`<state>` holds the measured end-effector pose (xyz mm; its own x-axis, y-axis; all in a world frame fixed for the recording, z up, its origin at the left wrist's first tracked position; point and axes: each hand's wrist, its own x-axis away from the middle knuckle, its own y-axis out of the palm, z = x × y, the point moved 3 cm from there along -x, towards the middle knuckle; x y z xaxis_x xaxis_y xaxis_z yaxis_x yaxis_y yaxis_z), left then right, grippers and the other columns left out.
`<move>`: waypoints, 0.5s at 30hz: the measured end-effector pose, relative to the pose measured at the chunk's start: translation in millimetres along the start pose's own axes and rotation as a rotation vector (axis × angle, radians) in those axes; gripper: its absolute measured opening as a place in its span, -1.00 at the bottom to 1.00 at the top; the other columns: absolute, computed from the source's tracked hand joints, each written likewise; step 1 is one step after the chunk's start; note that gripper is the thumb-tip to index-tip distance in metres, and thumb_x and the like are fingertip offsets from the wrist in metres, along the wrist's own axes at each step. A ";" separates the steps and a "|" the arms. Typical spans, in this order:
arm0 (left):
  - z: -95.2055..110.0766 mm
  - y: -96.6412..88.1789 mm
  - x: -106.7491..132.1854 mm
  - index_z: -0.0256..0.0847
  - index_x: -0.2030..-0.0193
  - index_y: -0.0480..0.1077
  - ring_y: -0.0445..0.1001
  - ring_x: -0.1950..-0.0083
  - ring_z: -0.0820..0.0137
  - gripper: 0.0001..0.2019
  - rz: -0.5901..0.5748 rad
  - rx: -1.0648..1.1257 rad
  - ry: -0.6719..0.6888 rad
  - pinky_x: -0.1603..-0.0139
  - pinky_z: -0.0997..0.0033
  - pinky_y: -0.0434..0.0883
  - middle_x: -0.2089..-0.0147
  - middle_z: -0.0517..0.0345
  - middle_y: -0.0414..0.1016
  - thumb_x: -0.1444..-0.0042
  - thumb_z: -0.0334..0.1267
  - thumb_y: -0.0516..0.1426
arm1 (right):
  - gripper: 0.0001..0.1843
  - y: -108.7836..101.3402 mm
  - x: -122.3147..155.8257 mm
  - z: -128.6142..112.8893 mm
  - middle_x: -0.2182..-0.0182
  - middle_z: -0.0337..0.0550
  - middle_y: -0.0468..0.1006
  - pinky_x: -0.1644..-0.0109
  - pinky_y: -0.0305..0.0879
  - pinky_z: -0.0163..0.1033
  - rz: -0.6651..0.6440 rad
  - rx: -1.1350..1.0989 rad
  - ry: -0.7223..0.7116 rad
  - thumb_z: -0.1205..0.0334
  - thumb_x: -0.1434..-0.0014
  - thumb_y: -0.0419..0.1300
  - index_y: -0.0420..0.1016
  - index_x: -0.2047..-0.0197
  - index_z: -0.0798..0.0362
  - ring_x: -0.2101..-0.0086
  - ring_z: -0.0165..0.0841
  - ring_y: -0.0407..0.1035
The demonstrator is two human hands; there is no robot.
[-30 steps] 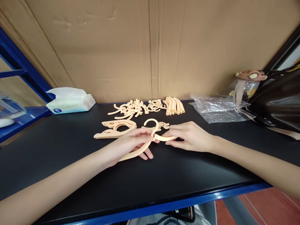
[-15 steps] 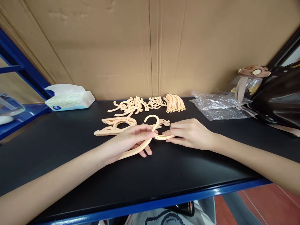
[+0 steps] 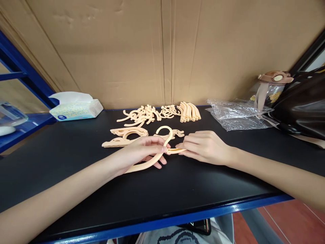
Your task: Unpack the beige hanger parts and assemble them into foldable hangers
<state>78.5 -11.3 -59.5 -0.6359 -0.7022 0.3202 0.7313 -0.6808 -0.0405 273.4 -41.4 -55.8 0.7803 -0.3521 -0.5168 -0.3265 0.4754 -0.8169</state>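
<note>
My left hand (image 3: 142,150) is closed on a cream plastic hanger piece (image 3: 144,165), a curved arm with a hook (image 3: 165,129) rising above my thumb. Between finger and thumb of my right hand (image 3: 203,147) is a second curved hanger arm (image 3: 175,151). Its near end meets the first piece at my left thumb; whether the two are joined I cannot tell. Just behind my left hand lie stacked hanger parts (image 3: 119,142). Another small flat cream piece (image 3: 179,133) lies behind the hook, partly covered by it.
Loose hanger hooks and arms (image 3: 144,113) are heaped at the back of the black table (image 3: 193,189), beside a row of curved arms (image 3: 189,112). A tissue pack (image 3: 76,106) stands at left. Clear plastic bags (image 3: 236,115), a bottle (image 3: 273,89) and a black bag (image 3: 302,105) are at right.
My right hand has shifted slightly left and down with the second arm. The hook in my left hand has dipped a little; both pieces are still held.
</note>
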 end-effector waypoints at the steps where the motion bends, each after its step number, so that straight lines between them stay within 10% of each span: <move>1: 0.5 0.5 -0.4 -0.22 0.27 0.43 0.53 0.27 0.39 -0.84 0.008 -0.010 0.010 0.25 0.40 0.52 0.22 0.15 0.47 -0.08 -0.19 0.21 | -0.71 -0.1 -0.2 -0.4 0.49 -0.26 0.44 0.41 0.08 -0.33 0.004 0.003 -0.008 0.20 -0.35 -0.03 0.49 0.20 0.10 0.49 -0.49 0.27; 15: 1.4 2.5 -0.3 -0.24 0.31 0.37 0.49 0.38 0.46 -0.84 0.052 -0.045 0.034 0.29 0.41 0.50 0.37 0.20 0.49 -0.08 -0.20 0.20 | -0.67 1.0 0.3 -2.8 0.51 -0.25 0.45 0.41 0.05 -0.31 0.007 0.010 -0.039 0.14 -0.35 -0.04 0.49 0.17 0.12 0.48 -0.47 0.29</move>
<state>80.8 -12.5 -58.4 -0.6063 -0.7427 0.2844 0.7519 -0.6518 -0.0991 271.8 -43.3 -57.5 0.7982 -0.3169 -0.5123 -0.3270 0.4863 -0.8103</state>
